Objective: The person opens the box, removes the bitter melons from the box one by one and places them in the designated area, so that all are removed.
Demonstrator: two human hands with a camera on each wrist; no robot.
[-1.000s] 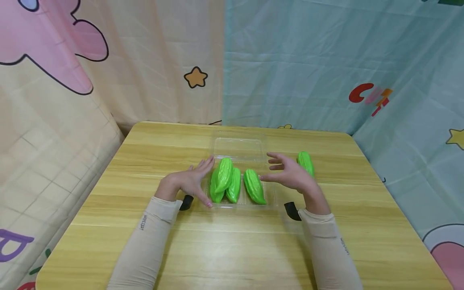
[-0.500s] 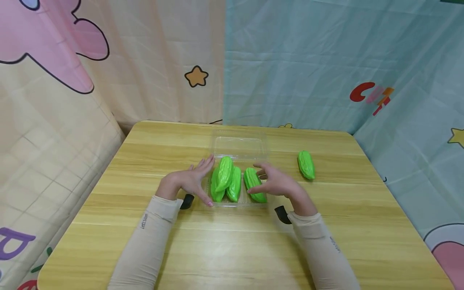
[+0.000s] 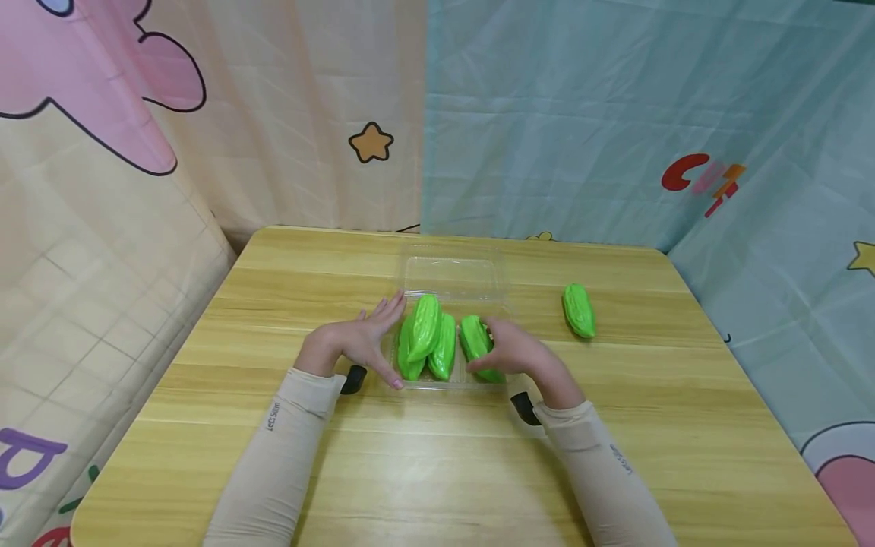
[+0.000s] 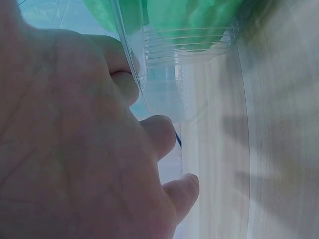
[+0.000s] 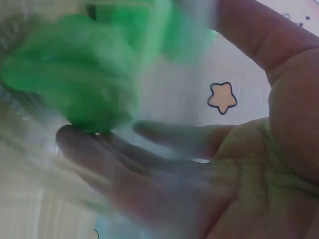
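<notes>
A clear plastic clamshell box (image 3: 444, 385) lies opened on the wooden table, holding several bright green, ridged toy bitter melons. Three are bunched at its left, with one melon (image 3: 424, 327) lying on top of the others. My left hand (image 3: 355, 342) is spread along the box's left side, thumb by the front corner; the left wrist view has its fingers (image 4: 130, 89) at the plastic rim. My right hand (image 3: 516, 351) reaches in over the right-hand melon (image 3: 475, 338), thumb and fingers curled about it. The right wrist view has fingertips (image 5: 70, 137) against the green surface.
The box's transparent lid (image 3: 451, 275) is folded back toward the far edge of the table (image 3: 307, 456). Another green bitter melon (image 3: 579, 311) lies on the wood to the right. Printed curtains (image 3: 581, 114) hang behind and at the sides.
My right hand has moved left and down from the box's right edge onto the right-hand bitter melon, its fingers closing around it. My left hand and the melons have stayed in place.
</notes>
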